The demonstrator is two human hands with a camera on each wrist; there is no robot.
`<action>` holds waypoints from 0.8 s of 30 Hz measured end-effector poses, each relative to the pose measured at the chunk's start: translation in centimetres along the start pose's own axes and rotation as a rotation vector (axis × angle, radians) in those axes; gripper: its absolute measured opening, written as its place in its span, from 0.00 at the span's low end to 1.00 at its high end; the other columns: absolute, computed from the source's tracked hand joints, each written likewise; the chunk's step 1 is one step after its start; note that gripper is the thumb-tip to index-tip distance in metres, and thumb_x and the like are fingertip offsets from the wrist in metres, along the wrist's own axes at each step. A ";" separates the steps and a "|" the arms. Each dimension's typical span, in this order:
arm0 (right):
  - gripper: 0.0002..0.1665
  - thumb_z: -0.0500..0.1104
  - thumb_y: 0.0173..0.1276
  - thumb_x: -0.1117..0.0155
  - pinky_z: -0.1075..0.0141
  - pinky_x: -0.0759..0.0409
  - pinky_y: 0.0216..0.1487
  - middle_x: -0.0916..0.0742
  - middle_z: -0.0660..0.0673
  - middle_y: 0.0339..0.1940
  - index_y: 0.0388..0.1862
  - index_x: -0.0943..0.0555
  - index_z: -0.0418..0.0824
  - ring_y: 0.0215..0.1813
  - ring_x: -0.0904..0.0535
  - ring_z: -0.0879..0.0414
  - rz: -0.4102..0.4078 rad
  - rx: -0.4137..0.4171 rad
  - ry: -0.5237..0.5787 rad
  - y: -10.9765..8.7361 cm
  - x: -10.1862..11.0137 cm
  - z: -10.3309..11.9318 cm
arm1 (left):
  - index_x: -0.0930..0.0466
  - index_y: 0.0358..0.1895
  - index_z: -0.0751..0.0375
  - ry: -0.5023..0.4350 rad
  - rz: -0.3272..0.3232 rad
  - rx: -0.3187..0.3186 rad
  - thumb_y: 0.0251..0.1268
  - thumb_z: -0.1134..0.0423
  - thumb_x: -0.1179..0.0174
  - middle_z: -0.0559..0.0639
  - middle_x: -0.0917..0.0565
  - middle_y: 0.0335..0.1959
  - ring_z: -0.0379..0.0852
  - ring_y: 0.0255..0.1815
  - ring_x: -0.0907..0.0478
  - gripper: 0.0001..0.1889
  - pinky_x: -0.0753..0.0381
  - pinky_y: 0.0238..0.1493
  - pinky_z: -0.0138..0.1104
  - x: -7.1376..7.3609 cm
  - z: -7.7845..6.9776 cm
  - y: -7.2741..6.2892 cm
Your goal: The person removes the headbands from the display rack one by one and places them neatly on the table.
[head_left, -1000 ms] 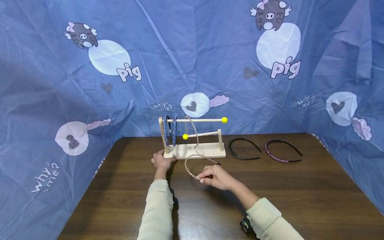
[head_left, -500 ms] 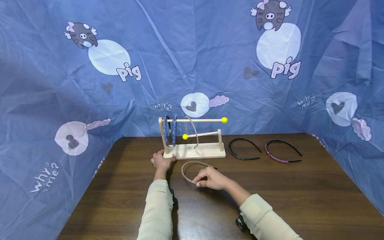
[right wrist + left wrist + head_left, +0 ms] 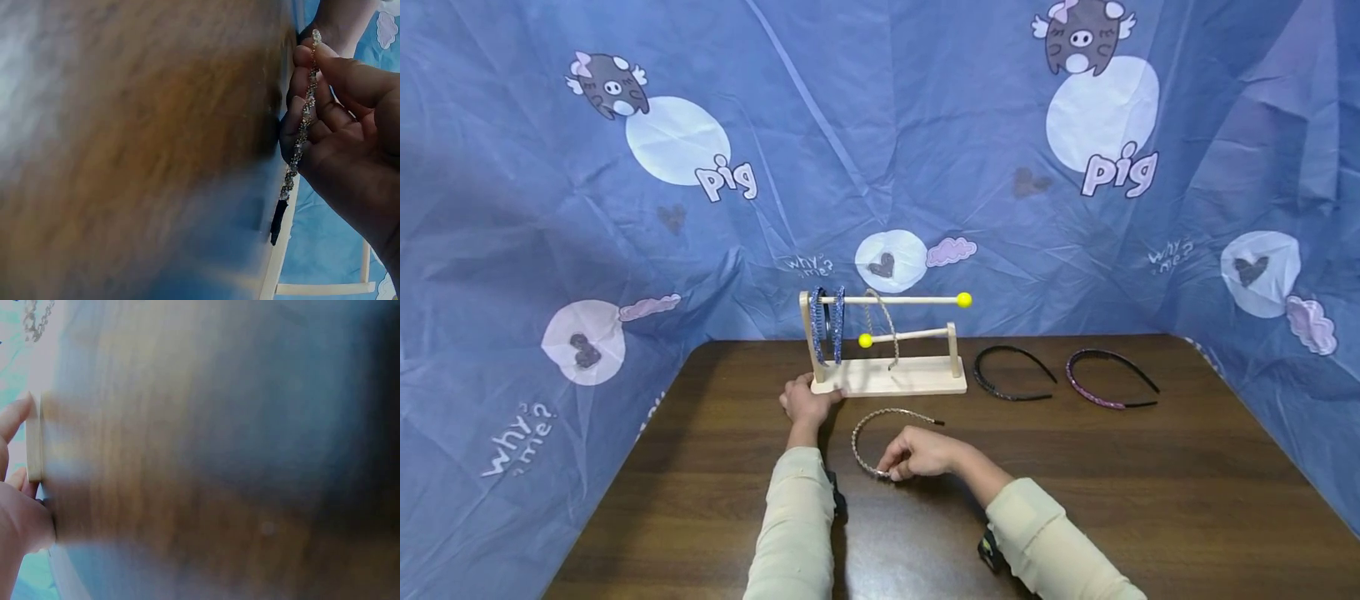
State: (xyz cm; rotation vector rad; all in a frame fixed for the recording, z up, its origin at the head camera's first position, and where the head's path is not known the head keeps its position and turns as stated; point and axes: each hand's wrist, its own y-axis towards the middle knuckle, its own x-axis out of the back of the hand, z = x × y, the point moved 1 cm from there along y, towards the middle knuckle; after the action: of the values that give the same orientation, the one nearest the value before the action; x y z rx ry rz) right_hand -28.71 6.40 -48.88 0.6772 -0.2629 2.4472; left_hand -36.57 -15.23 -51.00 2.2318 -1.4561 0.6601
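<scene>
A blue cloth (image 3: 955, 100) is hanging behind the far edge of the table (image 3: 1150, 500) and flanking its left and right edges. Printed pigs (image 3: 1081, 42) are showing high on it, hearts (image 3: 882, 265) and pink clouds (image 3: 952, 251) lower.

Gold braided headband (image 3: 306, 119), pale stand (image 3: 917, 377), yellow knobs (image 3: 964, 300), brown wood-grain table (image 3: 1150, 500)

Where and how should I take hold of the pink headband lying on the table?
I'd pinch the near, pink-covered stretch of the pink headband, coming from the person's side of the table. Its curve points left and its tips right, so that stretch faces the person, with nothing in front of it. The right hand holds the beaded headband, though.
</scene>
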 end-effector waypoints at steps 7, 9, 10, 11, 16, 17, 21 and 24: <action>0.10 0.26 0.53 0.36 0.73 0.25 0.29 0.14 0.42 0.29 0.36 0.17 0.27 0.28 0.23 0.66 -0.016 -0.046 0.051 0.4 0.0 0.1 | 0.26 0.54 0.70 -0.009 -0.014 -0.019 0.35 0.59 0.24 0.66 0.30 0.50 0.64 0.53 0.41 0.37 0.42 0.54 0.47 0.1 -0.1 0.0; 0.10 0.26 0.53 0.35 0.74 0.26 0.28 0.14 0.44 0.28 0.36 0.16 0.28 0.28 0.24 0.67 -0.015 -0.046 0.037 0.4 -0.1 0.2 | 0.25 0.53 0.70 -0.018 -0.015 -0.014 0.35 0.59 0.24 0.66 0.30 0.50 0.64 0.54 0.41 0.36 0.42 0.55 0.47 0.1 -0.1 0.0; 0.10 0.26 0.53 0.35 0.74 0.26 0.27 0.14 0.45 0.28 0.36 0.16 0.28 0.27 0.24 0.67 -0.016 -0.048 0.030 0.5 -0.2 0.2 | 0.25 0.53 0.70 -0.024 -0.015 -0.011 0.35 0.59 0.24 0.66 0.30 0.50 0.64 0.54 0.41 0.36 0.41 0.55 0.47 0.0 0.0 0.0; 0.10 0.26 0.53 0.35 0.74 0.27 0.26 0.14 0.46 0.27 0.36 0.16 0.28 0.26 0.24 0.67 -0.016 -0.050 0.030 0.5 -0.2 0.2 | 0.25 0.53 0.70 -0.028 -0.014 -0.009 0.35 0.59 0.24 0.66 0.30 0.50 0.64 0.54 0.41 0.36 0.41 0.55 0.47 0.0 0.0 0.0; 0.11 0.26 0.53 0.36 0.74 0.27 0.24 0.14 0.48 0.26 0.37 0.17 0.27 0.24 0.25 0.67 -0.034 -0.061 0.047 0.4 -0.2 0.0 | 0.25 0.54 0.69 -0.028 -0.011 -0.004 0.35 0.59 0.24 0.66 0.30 0.51 0.64 0.54 0.42 0.36 0.41 0.55 0.47 0.0 0.0 0.0; 0.11 0.27 0.53 0.35 0.74 0.27 0.24 0.14 0.48 0.26 0.37 0.17 0.28 0.24 0.25 0.67 -0.037 -0.059 0.051 0.3 -0.2 0.0 | 0.25 0.54 0.69 -0.026 -0.013 -0.004 0.35 0.59 0.24 0.66 0.30 0.51 0.64 0.54 0.41 0.36 0.41 0.55 0.47 0.0 0.0 0.0; 0.11 0.27 0.54 0.36 0.73 0.26 0.26 0.14 0.49 0.27 0.38 0.17 0.28 0.25 0.24 0.66 -0.043 -0.026 0.050 0.1 -0.1 0.1 | 0.25 0.53 0.69 -0.020 -0.017 -0.003 0.35 0.59 0.24 0.66 0.30 0.50 0.64 0.54 0.41 0.36 0.40 0.54 0.48 0.1 0.0 0.0; 0.12 0.28 0.54 0.36 0.72 0.26 0.28 0.14 0.48 0.27 0.40 0.17 0.28 0.27 0.24 0.66 -0.060 0.015 0.056 -0.2 0.0 0.2 | 0.25 0.54 0.69 -0.014 -0.013 -0.003 0.36 0.59 0.24 0.66 0.30 0.51 0.64 0.54 0.41 0.36 0.40 0.54 0.48 0.1 0.0 0.0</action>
State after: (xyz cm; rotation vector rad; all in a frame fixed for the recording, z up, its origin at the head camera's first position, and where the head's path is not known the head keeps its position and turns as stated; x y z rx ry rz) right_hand -28.52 6.53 -48.70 0.6131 -0.1996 2.4085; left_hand -36.54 -15.25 -50.93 2.2461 -1.4468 0.6380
